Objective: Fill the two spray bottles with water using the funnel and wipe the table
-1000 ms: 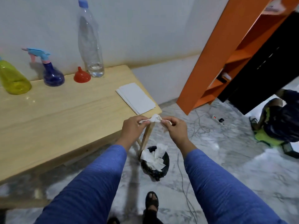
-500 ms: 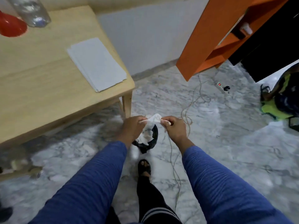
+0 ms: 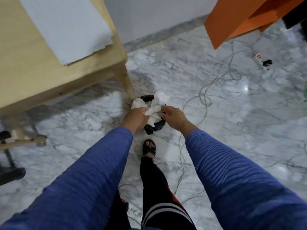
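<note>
The pale wooden table [image 3: 33,63] fills the far left, a stack of white paper sheets [image 3: 69,27] at its corner, over a grey-veined marble floor [image 3: 232,105]. By the table leg sits a small black-lined bin [image 3: 154,128] stuffed with tissue. The left hand [image 3: 135,117] grips a crumpled white tissue [image 3: 153,112] above it; the right hand [image 3: 172,117] hovers beside, fingers relaxed. Grey cables [image 3: 204,97] trail right toward an orange cabinet [image 3: 240,19].

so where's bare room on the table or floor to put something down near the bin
Bare wood shows on the table left of and in front of the paper stack. Open marble floor lies right of the bin, past the looping cable. It is crowded at the bin: both hands, left hand and right hand, tissues, table leg.
</note>
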### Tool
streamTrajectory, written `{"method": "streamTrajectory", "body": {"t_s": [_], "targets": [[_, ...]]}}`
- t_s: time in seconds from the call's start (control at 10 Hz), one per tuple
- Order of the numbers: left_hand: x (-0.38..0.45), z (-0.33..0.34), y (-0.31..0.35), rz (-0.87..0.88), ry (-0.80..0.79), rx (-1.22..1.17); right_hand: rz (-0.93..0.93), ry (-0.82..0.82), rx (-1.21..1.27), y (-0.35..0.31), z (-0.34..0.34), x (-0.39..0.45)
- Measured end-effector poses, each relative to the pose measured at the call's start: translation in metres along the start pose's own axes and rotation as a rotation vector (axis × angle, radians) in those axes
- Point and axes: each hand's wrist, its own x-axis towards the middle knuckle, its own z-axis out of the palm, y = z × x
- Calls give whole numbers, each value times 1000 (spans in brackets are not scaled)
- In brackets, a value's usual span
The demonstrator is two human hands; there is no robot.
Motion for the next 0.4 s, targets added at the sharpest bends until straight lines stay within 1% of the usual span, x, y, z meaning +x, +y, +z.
{"method": "streamTrajectory", "body": {"t_s": [0.2, 0.3, 0.4], "targets": [[-13, -31, 16, 2, -35, 166, 16, -64, -175, -30, -13, -11], [-20, -56, 22, 23, -5, 184, -2, -30, -243, -56, -23, -24], [-38, -72, 16, 73, -25, 225, -32, -18, -269, -79, -26, -47]]}}
